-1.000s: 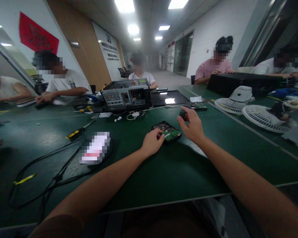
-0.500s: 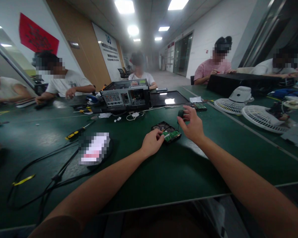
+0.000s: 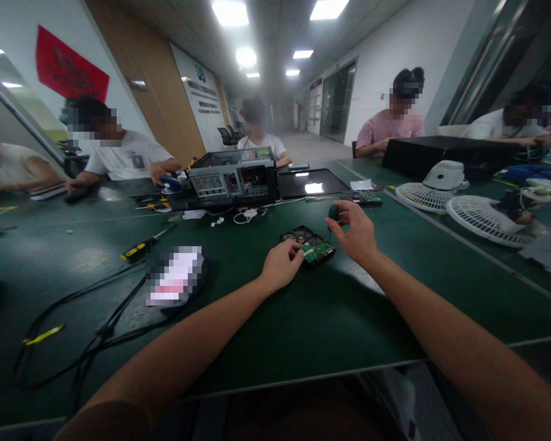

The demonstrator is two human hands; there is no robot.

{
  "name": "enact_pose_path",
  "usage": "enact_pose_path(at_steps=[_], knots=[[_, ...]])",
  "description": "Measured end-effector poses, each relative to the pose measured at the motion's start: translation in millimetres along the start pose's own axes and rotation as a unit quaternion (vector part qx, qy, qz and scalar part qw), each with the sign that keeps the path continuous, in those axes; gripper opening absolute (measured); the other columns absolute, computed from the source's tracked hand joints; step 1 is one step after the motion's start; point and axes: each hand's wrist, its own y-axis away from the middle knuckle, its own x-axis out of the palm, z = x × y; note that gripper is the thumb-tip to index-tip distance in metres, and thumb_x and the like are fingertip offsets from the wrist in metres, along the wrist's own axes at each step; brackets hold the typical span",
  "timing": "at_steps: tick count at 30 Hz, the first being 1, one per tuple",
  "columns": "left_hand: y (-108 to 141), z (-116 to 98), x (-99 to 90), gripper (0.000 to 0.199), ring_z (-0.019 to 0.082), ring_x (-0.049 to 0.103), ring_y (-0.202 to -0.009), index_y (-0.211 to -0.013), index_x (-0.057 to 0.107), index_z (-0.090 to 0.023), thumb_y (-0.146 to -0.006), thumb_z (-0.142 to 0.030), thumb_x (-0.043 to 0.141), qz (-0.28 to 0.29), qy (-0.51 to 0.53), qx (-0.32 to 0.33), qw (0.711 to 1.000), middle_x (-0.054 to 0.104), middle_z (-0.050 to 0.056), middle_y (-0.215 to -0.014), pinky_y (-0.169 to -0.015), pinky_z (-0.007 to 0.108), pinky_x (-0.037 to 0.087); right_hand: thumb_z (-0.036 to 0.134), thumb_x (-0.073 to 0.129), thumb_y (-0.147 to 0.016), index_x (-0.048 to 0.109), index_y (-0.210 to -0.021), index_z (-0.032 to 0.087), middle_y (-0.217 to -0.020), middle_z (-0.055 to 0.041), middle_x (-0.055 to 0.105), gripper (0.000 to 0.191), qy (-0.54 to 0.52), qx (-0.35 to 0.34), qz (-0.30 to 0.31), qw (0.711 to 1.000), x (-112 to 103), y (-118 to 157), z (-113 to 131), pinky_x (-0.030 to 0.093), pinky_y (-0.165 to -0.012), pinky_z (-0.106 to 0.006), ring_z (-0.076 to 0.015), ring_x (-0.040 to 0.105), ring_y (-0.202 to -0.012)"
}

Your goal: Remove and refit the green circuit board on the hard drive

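A hard drive (image 3: pixel 298 234) with a green circuit board (image 3: pixel 319 252) on its near side lies on the green table in front of me. My left hand (image 3: pixel 282 263) is closed on its left near edge, with fingertips at the board. In my right hand (image 3: pixel 356 229) a small screwdriver (image 3: pixel 333 212) stands nearly upright, its dark handle pinched between thumb and fingers. Its thin shaft points down at the right side of the drive. Whether the tip sits in a screw is too small to tell.
An opened computer case (image 3: pixel 232 180) stands at the table's far side, beside a flat black panel (image 3: pixel 312 182). White fan parts (image 3: pixel 434 190) lie to the right. On the left are a yellow-black screwdriver (image 3: pixel 140 248) and black cables (image 3: pixel 103 331). Several people sit around the table.
My right hand and the screwdriver handle have shifted slightly, with the fingers turned a little. My left hand and the hard drive stay put. A co-worker at the left has moved an arm.
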Motion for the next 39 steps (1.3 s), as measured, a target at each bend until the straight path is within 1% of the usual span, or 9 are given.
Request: enact_pose_path(at_steps=[5, 11, 18, 23, 25, 28, 32, 36, 39], knots=[[0.4, -0.3, -0.2, 0.020, 0.020, 0.069, -0.082, -0.111, 0.071, -0.020, -0.095, -0.030, 0.066, 0.002, 0.000, 0.004, 1.000, 0.074, 0.002, -0.088, -0.076, 0.032, 0.051, 0.042, 0.068, -0.094, 0.059, -0.131, 0.023, -0.114, -0.0110, 0.069, 0.043, 0.003, 0.001, -0.002, 1.000, 1.0, 1.0, -2.5, 0.063, -0.078, -0.044, -0.0223, 0.070, -0.084], [2.5, -4.3, -3.5, 0.019, 0.020, 0.069, -0.083, -0.111, 0.071, -0.020, -0.096, -0.030, 0.065, 0.005, 0.003, 0.003, 1.000, 0.074, 0.003, -0.089, -0.075, 0.032, 0.051, 0.034, 0.061, -0.096, 0.057, -0.133, 0.024, -0.119, -0.0122, 0.070, 0.039, 0.009, 0.002, -0.010, 1.000, -0.7, 1.0, -0.8, 0.063, -0.081, -0.046, -0.0252, 0.072, -0.090], [1.3, -2.3, -2.3, 0.019, 0.020, 0.069, -0.083, -0.111, 0.071, -0.020, -0.096, -0.030, 0.064, 0.002, 0.000, 0.009, 1.000, 0.074, 0.002, -0.089, -0.075, 0.032, 0.051, 0.034, 0.068, -0.091, 0.056, -0.127, 0.023, -0.122, -0.0128, 0.068, 0.040, -0.012, 0.014, -0.035, 0.999, 1.2, 0.1, -3.7, 0.064, -0.079, -0.044, -0.0256, 0.073, -0.094], [2.0, -3.7, -3.7, 0.019, 0.020, 0.069, -0.083, -0.111, 0.071, -0.020, -0.096, -0.030, 0.064, 0.006, 0.003, 0.007, 1.000, 0.074, 0.002, -0.090, -0.075, 0.032, 0.051, 0.038, 0.070, -0.091, 0.055, -0.125, 0.024, -0.109, -0.0094, 0.070, 0.040, 0.005, 0.042, -0.031, 0.999, 2.6, 1.1, -5.8, 0.062, -0.079, -0.045, -0.0235, 0.072, -0.084], [2.2, -4.0, -3.9, 0.020, 0.020, 0.069, -0.082, -0.112, 0.071, -0.020, -0.096, -0.031, 0.064, 0.007, 0.008, 0.007, 1.000, 0.074, 0.002, -0.089, -0.075, 0.032, 0.051, 0.041, 0.071, -0.091, 0.056, -0.124, 0.024, -0.106, -0.0091, 0.070, 0.040, 0.023, 0.034, -0.029, 0.999, 1.6, 1.2, -4.6, 0.062, -0.081, -0.046, -0.0241, 0.071, -0.084], [1.7, -3.4, -2.9, 0.020, 0.020, 0.069, -0.082, -0.111, 0.070, -0.020, -0.096, -0.030, 0.064, 0.007, 0.010, 0.008, 1.000, 0.074, 0.002, -0.088, -0.076, 0.032, 0.051, 0.044, 0.071, -0.092, 0.058, -0.123, 0.023, -0.110, -0.0101, 0.069, 0.039, 0.050, -0.002, -0.026, 0.998, -1.2, 0.8, -1.7, 0.060, -0.083, -0.048, -0.0249, 0.071, -0.087], [0.8, -2.7, -1.2, 0.019, 0.020, 0.069, -0.085, -0.110, 0.071, -0.020, -0.095, -0.029, 0.066, -0.003, -0.004, 0.007, 1.000, 0.074, 0.003, -0.090, -0.078, 0.032, 0.052, 0.037, 0.064, -0.097, 0.057, -0.125, 0.024, -0.114, -0.0110, 0.067, 0.032, 0.064, -0.038, -0.019, 0.997, -3.3, 0.1, 0.5, 0.059, -0.087, -0.047, -0.0255, 0.070, -0.093], [1.0, -3.0, -1.2, 0.020, 0.020, 0.069, -0.085, -0.112, 0.071, -0.021, -0.096, -0.030, 0.065, 0.003, -0.010, 0.004, 1.000, 0.074, 0.003, -0.092, -0.078, 0.032, 0.052, 0.034, 0.062, -0.095, 0.054, -0.128, 0.024, -0.116, -0.0123, 0.066, 0.035, 0.076, -0.037, -0.022, 0.996, -1.0, 0.5, -0.8, 0.059, -0.088, -0.049, -0.0280, 0.069, -0.096], [1.3, -2.9, -1.9, 0.020, 0.021, 0.070, -0.085, -0.112, 0.071, -0.020, -0.096, -0.030, 0.065, 0.002, -0.006, 0.005, 1.000, 0.074, 0.004, -0.092, -0.077, 0.032, 0.052, 0.034, 0.062, -0.095, 0.053, -0.130, 0.025, -0.115, -0.0117, 0.068, 0.038, 0.068, -0.021, -0.024, 0.997, 1.6, 1.7, -2.5, 0.060, -0.087, -0.050, -0.0274, 0.070, -0.092]])
